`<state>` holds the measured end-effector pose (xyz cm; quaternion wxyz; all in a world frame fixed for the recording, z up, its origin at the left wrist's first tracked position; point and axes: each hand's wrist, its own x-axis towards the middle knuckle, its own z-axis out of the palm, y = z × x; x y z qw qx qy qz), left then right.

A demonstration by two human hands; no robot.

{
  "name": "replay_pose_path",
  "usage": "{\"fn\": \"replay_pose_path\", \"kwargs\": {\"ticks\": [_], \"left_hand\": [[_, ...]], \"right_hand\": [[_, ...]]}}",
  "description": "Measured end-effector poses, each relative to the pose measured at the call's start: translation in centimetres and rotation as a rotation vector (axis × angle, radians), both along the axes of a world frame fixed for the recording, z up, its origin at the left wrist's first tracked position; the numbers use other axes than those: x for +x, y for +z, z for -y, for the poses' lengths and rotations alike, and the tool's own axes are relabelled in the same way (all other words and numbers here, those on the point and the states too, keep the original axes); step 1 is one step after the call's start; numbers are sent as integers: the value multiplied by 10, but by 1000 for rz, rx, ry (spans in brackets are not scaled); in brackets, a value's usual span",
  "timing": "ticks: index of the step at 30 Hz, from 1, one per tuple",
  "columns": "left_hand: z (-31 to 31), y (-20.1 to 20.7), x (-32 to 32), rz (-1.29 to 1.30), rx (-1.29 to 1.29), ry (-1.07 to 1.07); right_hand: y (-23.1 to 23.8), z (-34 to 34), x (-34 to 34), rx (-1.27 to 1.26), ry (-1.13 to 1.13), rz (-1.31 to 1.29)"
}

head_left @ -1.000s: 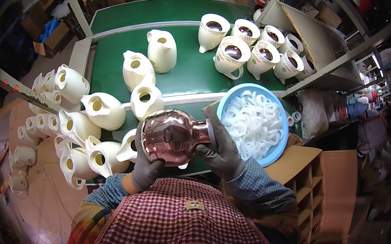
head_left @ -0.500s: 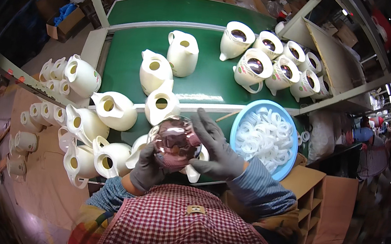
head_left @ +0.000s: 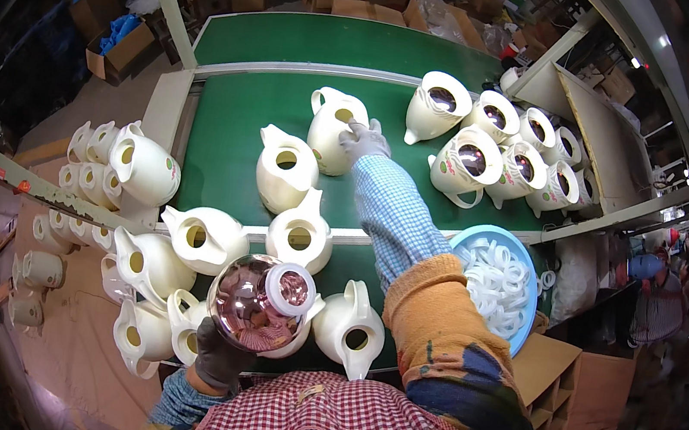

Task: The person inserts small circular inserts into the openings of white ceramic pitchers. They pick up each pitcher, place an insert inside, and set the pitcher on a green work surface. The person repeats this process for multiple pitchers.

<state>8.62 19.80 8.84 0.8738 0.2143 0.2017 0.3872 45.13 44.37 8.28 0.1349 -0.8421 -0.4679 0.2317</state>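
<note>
A mirrored, pinkish glass flask liner [head_left: 243,308] is in my left hand [head_left: 219,360], whose gloved fingers support it from below. Round the liner's neck sits a translucent white ring [head_left: 291,288]. My right hand [head_left: 365,141], also gloved, reaches far over the green surface. Its fingers close on the spout side of a cream jug shell [head_left: 327,150], which stands upright with its handle at the far left. Just left of it stands another jug shell [head_left: 284,179]. One more jug shell [head_left: 348,337] lies tilted near my apron, its round opening showing.
A light blue basin [head_left: 528,313] of white rings is at the right, beside my right sleeve. Beyond it stand several cream jugs [head_left: 466,166] with dark mirrored liners inside. Cream shells [head_left: 155,268] crowd the left edge. A metal rail [head_left: 568,231] and cardboard box [head_left: 599,396] lie right.
My right hand has left the liner and stretched forward to the far jug shell. The liner in my left hand is tilted, and a white ring now shows round its neck.
</note>
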Motion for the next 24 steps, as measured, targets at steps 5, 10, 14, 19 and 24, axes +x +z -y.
{"fn": "replay_pose_path", "kwargs": {"ticks": [5,10,14,19,24], "left_hand": [[-1,19,5,38,29,21],[2,29,15,62,-47,60],[5,46,34,191,-65,-85],[16,52,63,184,-43,-291],[37,36,78,199,-124,-354]], "right_hand": [[6,25,34,54,136,302],[77,157,117,839,98,-243],[159,319,144,965,14,-495],[154,431,115,1166,-166,-592],[123,461,45,1143,137,-754]]}}
